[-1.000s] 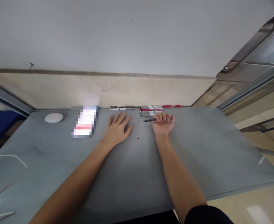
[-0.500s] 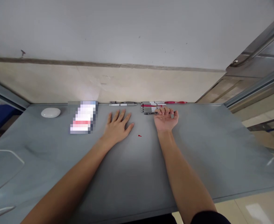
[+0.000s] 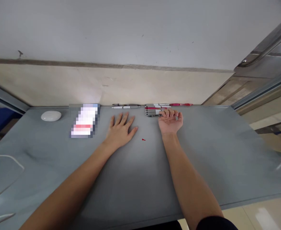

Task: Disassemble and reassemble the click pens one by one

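My left hand (image 3: 119, 132) lies flat on the grey tabletop, palm down with the fingers spread. Beyond its fingertips, a white-and-grey pen (image 3: 122, 107) and a darker grey pen (image 3: 121, 104) lie along the back edge. My right hand (image 3: 171, 124) rests palm up, fingers loosely curled and thumb apart; nothing shows in its palm. Its fingers are against a stack of parallel pens, covering their right ends. The nearest is a dark grey pen (image 3: 152, 116); farther back in the stack is a red pen (image 3: 151, 108).
A phone-like slab (image 3: 84, 121), blurred out, lies left of my left hand. Farther left sits a white rounded object (image 3: 51, 116). A small red mark (image 3: 143, 139) is between my forearms. Another red pen (image 3: 181, 104) lies along the wall (image 3: 135, 84) behind the table (image 3: 226, 153).
The dark pen at my right fingers has shifted slightly away from me, closer to the stacked pens. Its end near my thumb no longer shows. My left hand stays put.
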A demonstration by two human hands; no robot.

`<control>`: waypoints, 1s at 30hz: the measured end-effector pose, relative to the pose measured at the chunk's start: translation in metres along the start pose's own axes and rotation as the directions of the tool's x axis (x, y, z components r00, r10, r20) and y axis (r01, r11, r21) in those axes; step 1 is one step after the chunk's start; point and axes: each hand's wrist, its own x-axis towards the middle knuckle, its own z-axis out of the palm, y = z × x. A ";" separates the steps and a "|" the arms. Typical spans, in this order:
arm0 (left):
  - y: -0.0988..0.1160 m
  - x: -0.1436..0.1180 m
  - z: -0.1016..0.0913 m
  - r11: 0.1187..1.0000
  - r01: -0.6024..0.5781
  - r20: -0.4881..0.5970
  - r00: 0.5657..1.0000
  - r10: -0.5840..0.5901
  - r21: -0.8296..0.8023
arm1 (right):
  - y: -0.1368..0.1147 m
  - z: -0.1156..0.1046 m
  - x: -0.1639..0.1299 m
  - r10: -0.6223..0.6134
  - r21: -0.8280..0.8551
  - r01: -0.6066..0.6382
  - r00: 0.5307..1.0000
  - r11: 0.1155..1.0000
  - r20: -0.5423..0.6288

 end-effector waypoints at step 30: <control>-0.001 0.000 0.000 1.000 0.006 0.018 1.000 -0.006 0.020 | 0.003 -0.001 0.003 0.062 0.080 -0.068 0.996 0.994 0.071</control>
